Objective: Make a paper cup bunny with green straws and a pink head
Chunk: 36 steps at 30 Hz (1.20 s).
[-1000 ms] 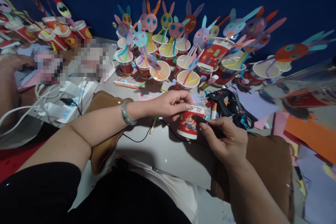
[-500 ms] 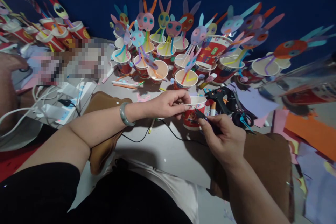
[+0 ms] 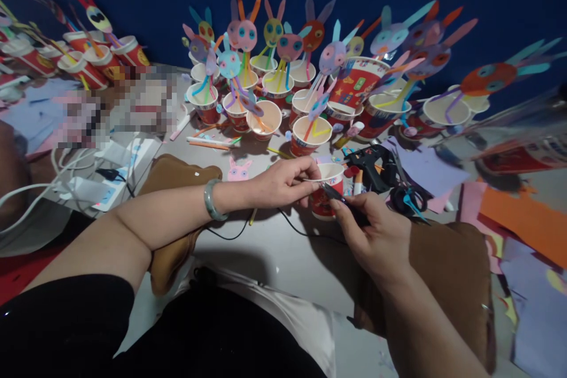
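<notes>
My left hand is closed in a pinch beside the rim of a red and white paper cup, which stands upright on the table. Whatever is between those fingertips is too small to make out. In my right hand is a dark, narrow tool whose exact kind I cannot tell. Its tip points at my left fingertips, in front of the cup. Left of my hands lies a pink paper rabbit face. Just behind the cup on the right is a black glue gun.
Behind stand several paper cups with paper rabbit figures. Scissors and coloured paper lie right. Brown cushions flank my arms. A power strip, cables and another person's arm are left.
My right hand has brought the dark tool's tip up closer to my left fingertips. The other person's hand at the left has drawn back toward the edge.
</notes>
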Each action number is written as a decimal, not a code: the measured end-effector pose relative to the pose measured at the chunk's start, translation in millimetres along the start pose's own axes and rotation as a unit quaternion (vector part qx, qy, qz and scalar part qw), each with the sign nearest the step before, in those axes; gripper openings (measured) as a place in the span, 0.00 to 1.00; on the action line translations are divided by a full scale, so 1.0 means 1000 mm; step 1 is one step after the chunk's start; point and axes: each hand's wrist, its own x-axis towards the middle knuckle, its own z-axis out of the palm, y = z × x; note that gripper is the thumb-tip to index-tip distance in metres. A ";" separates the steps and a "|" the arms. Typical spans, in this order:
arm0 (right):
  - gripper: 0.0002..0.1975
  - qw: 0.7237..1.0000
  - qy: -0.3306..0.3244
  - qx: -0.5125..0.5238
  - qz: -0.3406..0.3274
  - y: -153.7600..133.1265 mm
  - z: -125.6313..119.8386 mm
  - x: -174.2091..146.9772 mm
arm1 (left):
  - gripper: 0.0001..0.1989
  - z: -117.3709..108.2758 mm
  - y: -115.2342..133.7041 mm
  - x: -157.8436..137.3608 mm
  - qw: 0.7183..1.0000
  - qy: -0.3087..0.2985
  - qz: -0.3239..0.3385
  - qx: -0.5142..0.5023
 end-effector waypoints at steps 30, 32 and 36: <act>0.10 1.000 0.029 0.011 0.004 -0.004 0.004 -0.002 | 0.11 0.004 -0.004 0.001 0.998 -0.012 -0.007 -0.055; 0.11 1.000 0.025 0.014 0.011 -0.005 0.004 -0.002 | 0.11 0.004 -0.004 0.001 0.999 -0.012 -0.007 -0.053; 0.11 0.999 0.016 0.029 0.039 -0.007 0.002 0.000 | 0.11 0.005 -0.003 0.001 0.998 -0.011 -0.007 -0.055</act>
